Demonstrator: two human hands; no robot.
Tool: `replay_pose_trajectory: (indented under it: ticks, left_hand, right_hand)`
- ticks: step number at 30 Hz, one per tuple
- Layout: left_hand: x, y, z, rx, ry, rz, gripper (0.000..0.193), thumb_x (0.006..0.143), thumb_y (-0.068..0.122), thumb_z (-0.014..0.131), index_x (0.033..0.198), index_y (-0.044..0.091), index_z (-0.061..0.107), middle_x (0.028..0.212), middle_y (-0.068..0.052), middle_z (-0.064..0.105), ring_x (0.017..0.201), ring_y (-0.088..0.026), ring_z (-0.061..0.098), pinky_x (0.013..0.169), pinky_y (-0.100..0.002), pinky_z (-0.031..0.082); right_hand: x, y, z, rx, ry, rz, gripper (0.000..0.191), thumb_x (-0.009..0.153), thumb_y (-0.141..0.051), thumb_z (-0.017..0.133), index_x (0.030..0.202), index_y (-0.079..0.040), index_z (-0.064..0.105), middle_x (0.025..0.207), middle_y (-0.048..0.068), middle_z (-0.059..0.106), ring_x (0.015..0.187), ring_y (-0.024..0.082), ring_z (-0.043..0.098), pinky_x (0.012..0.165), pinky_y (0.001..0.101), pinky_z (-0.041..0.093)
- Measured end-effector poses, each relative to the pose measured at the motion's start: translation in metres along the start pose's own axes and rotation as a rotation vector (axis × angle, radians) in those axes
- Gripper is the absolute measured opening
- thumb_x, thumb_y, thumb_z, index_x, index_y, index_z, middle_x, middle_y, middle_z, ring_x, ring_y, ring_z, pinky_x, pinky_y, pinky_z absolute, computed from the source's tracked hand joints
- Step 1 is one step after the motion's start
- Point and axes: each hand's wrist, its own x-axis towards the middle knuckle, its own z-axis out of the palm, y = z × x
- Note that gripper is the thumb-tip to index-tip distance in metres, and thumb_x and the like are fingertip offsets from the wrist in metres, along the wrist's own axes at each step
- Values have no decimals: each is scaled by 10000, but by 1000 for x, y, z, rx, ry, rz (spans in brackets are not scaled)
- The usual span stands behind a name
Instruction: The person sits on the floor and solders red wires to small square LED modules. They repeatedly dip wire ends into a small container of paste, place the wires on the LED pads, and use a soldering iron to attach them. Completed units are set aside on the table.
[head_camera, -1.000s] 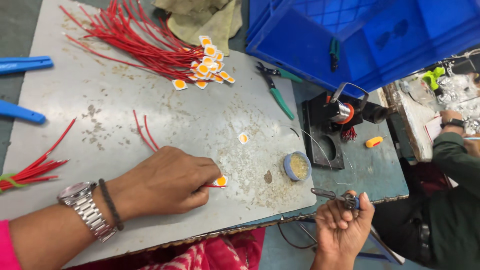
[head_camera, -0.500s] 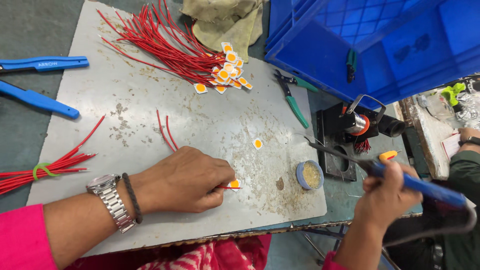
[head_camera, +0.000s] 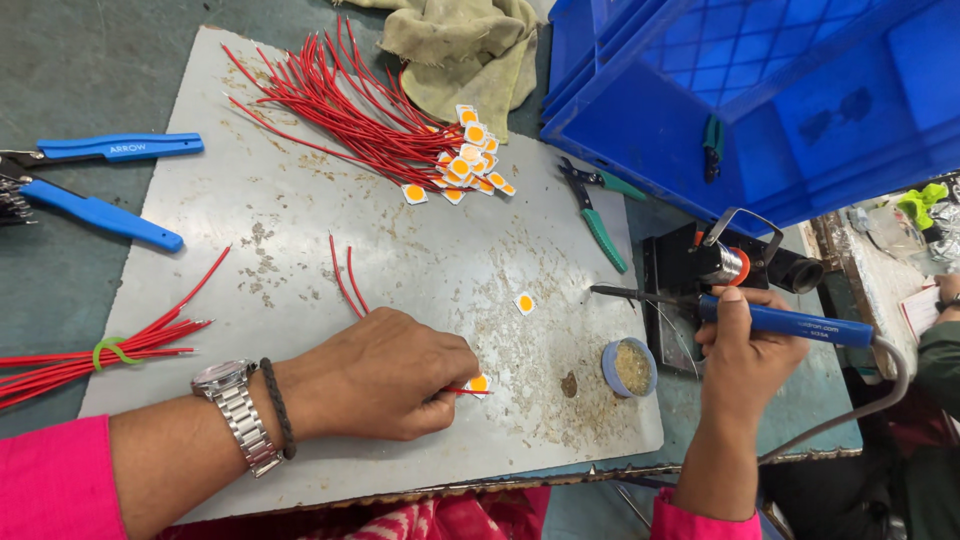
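Note:
My left hand (head_camera: 385, 375) rests on the grey work board (head_camera: 300, 220) and pinches a short red wire against a small white square chip with an orange centre (head_camera: 479, 384). My right hand (head_camera: 745, 355) grips a blue-handled soldering iron (head_camera: 770, 318); its dark tip (head_camera: 610, 291) points left, above the board's right edge and clear of the chip. Another loose chip (head_camera: 524, 303) lies a little further up the board. Two loose red wires (head_camera: 345, 275) lie just above my left hand.
A pile of red wires (head_camera: 340, 110) with several chips (head_camera: 467, 160) attached lies at the back. A round flux tin (head_camera: 630, 366), an iron stand (head_camera: 730, 262), green-handled cutters (head_camera: 600, 220), blue-handled pliers (head_camera: 100, 190), a bundled wire bunch (head_camera: 100, 352), a rag (head_camera: 460, 50) and a blue crate (head_camera: 780, 90) surround the board.
My right hand rose from below the table edge holding the soldering iron and brought its tip left toward the board. My left hand stayed on the wire and chip.

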Motion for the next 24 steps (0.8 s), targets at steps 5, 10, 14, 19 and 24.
replay_pose_trajectory:
  ticks: [5,10,14,19,24]
  left_hand:
    - [0,0,1,3,-2,-11,130,785,191,637,813,64,625,784,-97,687,706,-349,671,644,-495,516]
    - [0,0,1,15,-2,0,138,785,194,642,818,61,632,780,-106,688,712,-352,675,644,-498,519]
    - [0,0,1,-4,44,30,141,783,197,649,837,67,646,782,-109,692,716,-350,680,639,-495,521]
    - [-1,-1,2,28,-1,12,146,797,209,646,836,70,631,787,-99,689,730,-341,678,639,-496,517]
    - [-1,0,2,53,-40,-22,162,799,225,647,832,69,619,812,-94,689,739,-337,675,651,-494,516]
  right_hand:
    - [-4,0,-6,25,-19,-1,129,1057,-85,670,990,25,674,786,59,650,560,68,572,488,187,391]
    - [-17,-11,-18,6,7,29,135,1070,-59,657,971,33,667,754,67,641,539,70,571,506,192,396]
    - [-24,-19,-27,61,93,64,109,990,-55,641,894,-18,606,866,55,716,526,75,561,458,193,405]
    - [-45,-22,-46,160,87,-42,179,1078,-51,634,939,56,602,774,116,616,522,122,546,477,224,428]
    - [-80,-32,-55,249,130,-74,259,1072,-147,635,949,69,564,770,140,578,525,150,528,522,253,453]
